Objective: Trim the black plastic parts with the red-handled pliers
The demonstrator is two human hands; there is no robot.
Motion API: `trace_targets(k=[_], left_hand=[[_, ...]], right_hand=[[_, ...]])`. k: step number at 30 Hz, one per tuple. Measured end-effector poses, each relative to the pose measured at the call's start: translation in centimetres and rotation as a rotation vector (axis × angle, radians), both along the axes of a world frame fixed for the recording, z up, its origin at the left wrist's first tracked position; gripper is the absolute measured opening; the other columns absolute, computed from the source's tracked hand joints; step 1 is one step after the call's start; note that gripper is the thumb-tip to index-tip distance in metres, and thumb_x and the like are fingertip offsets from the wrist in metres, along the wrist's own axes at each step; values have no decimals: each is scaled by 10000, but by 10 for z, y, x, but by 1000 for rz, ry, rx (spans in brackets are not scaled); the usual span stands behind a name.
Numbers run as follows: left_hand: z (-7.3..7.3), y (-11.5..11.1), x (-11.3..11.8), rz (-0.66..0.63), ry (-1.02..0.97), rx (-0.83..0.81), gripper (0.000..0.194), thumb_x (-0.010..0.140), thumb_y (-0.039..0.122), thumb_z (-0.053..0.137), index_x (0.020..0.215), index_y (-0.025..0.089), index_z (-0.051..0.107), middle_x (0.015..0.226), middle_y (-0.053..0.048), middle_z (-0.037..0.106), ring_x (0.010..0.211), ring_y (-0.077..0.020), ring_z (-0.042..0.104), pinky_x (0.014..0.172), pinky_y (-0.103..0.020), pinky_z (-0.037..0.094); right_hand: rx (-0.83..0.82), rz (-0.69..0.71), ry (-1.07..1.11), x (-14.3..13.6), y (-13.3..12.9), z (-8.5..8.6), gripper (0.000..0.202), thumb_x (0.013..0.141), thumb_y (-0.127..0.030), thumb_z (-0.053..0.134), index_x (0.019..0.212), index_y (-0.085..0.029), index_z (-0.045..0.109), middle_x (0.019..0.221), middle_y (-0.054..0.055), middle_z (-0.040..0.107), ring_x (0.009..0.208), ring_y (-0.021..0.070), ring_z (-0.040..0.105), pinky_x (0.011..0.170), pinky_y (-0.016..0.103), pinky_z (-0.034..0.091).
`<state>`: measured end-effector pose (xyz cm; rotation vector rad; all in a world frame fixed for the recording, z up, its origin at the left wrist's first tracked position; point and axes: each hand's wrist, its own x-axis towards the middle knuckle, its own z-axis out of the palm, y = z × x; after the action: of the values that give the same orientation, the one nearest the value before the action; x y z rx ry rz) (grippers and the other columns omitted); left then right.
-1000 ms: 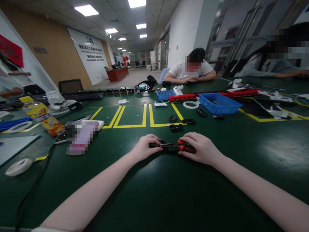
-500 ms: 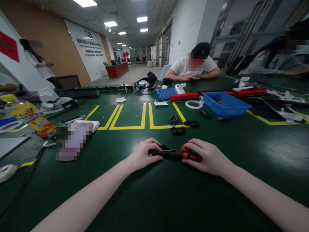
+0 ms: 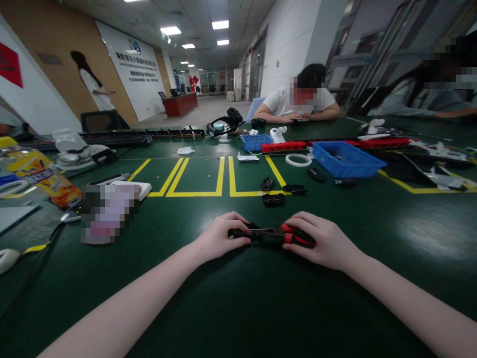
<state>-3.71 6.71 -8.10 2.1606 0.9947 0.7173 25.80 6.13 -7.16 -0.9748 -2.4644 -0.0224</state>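
Just above the green table (image 3: 238,308), my right hand (image 3: 320,238) is wrapped round the red-and-black handles of a pair of pliers (image 3: 275,232). The jaws point left, toward my left hand (image 3: 223,234). Between my left thumb and fingers is a small black part (image 3: 238,232); its exact kind does not show. The plier tips reach this part, though whether they grip it I cannot tell. Beyond my hands lie several black pieces, among them a ribbed one (image 3: 274,200) and a flatter one (image 3: 295,189).
Blue trays (image 3: 348,159) stand farther back, near a white ring (image 3: 298,159). At left are a phone (image 3: 112,211), a drink bottle (image 3: 44,171) and a tape roll (image 3: 8,259). Yellow tape (image 3: 196,194) marks the tabletop. Across the table a person (image 3: 298,99) leans on their forearms.
The pliers have shifted slightly right with my right hand, and their jaws show more clearly at the black part. My left hand keeps its hold. A standing person in the background has moved right.
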Motion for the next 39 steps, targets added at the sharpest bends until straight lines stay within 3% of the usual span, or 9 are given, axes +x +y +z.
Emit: trace_targets(k=[4, 39], left_hand=[[-1, 1, 0, -17, 18, 40, 190, 814, 230, 782, 991, 187, 731, 1165, -76, 655, 1084, -240, 629, 948, -412, 521], [0, 1, 2, 32, -28, -33, 97, 817, 164, 758, 909, 178, 734, 1151, -91, 680, 1071, -240, 648, 973, -446, 506]], right_hand=[[-34, 0, -15, 0, 0, 0, 338, 849, -463, 658, 1073, -211, 649, 1015, 95, 695, 829, 212, 687, 689, 333, 574], [30, -10, -50, -3, 0, -5, 357, 845, -473, 655, 1086, -209, 663, 1046, 108, 704, 861, 231, 690, 717, 366, 591]])
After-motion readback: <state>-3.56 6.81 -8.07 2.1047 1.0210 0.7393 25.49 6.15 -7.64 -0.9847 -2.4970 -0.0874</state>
